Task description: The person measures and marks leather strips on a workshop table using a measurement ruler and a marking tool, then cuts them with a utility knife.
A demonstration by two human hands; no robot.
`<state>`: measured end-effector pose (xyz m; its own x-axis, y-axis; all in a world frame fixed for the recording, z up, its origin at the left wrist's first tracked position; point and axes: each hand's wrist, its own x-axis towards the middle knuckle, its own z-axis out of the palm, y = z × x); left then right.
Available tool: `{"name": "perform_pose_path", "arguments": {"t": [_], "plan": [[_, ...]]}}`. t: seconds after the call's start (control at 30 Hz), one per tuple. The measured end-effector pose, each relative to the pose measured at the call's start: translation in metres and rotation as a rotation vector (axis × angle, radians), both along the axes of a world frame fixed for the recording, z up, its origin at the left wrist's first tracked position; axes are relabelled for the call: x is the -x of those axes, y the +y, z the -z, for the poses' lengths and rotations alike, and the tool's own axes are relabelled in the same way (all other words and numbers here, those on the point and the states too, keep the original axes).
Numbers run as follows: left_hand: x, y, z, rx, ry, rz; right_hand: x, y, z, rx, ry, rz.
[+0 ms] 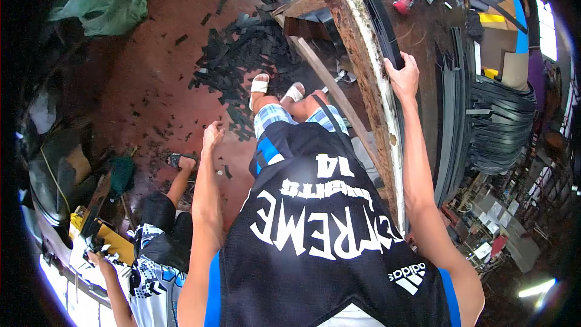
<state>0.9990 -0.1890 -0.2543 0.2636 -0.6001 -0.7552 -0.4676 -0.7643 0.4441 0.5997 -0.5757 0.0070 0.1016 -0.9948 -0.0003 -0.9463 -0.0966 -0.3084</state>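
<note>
My right hand (404, 77) rests at the edge of the workbench, its thumb and fingers closed around a bundle of long black strips (380, 15). These strips lie lengthwise along the bench's worn wooden edge (363, 42). My left hand (212, 137) hangs in the air over the floor at my left side, with its fingers loosely curled and nothing visible in them. Farther right on the bench, a stack of long dark strips (449, 121) lies beside a thick bundle of bent black strips (499, 124).
Black scraps (236, 54) are heaped on the red floor (151, 72) around my feet. Another person (158, 254) sits at lower left, by a yellow box (118, 247). A green sack (106, 0) stands at upper left. A red-and-teal object (405, 2) lies on the bench.
</note>
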Motion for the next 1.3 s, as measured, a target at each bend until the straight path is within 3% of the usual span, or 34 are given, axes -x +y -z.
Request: {"name": "perform_pose_path", "arguments": {"t": [0.07, 0.2, 0.33, 0.4, 0.43, 0.5, 0.53, 0.57, 0.6, 0.67, 0.77, 1.07, 1.3], "plan": [[-0.001, -0.007, -0.006, -0.027, -0.006, 0.013, -0.004, -0.004, 0.003, 0.001, 0.002, 0.0], [0.007, -0.075, -0.039, 0.184, -0.026, -0.01, 0.005, -0.006, 0.017, 0.009, -0.079, -0.013], [0.03, -0.207, -0.104, 0.648, -0.249, -0.069, 0.005, -0.001, 0.018, -0.015, -0.138, 0.018], [0.06, -0.293, -0.17, 0.911, -0.289, -0.088, 0.009, 0.0, 0.027, 0.0, -0.161, 0.014], [0.077, -0.335, -0.201, 0.916, -0.217, -0.086, 0.008, 0.001, 0.026, -0.008, -0.187, 0.018], [0.123, -0.41, -0.251, 1.109, -0.163, 0.046, 0.006, 0.003, 0.022, 0.039, -0.28, -0.009], [0.148, -0.443, -0.277, 1.052, -0.23, 0.166, 0.005, 0.004, 0.018, 0.063, -0.284, -0.022], [0.173, -0.471, -0.294, 1.045, -0.142, 0.228, 0.004, 0.005, 0.013, 0.129, -0.305, -0.067], [0.193, -0.503, -0.283, 1.141, -0.187, 0.362, 0.0, 0.006, 0.009, 0.146, -0.304, -0.055], [0.239, -0.537, -0.293, 1.027, -0.331, 0.555, -0.004, 0.006, 0.002, 0.185, -0.294, -0.05], [0.277, -0.565, -0.278, 0.859, -0.438, 0.689, -0.003, 0.005, 0.019, 0.18, -0.286, -0.028], [0.287, -0.576, -0.24, 0.796, -0.481, 0.691, 0.001, 0.004, 0.024, 0.148, -0.355, -0.025], [0.226, -0.524, -0.306, 0.798, -0.193, 0.492, -0.003, -0.001, 0.011, 0.113, -0.382, 0.018]]}}
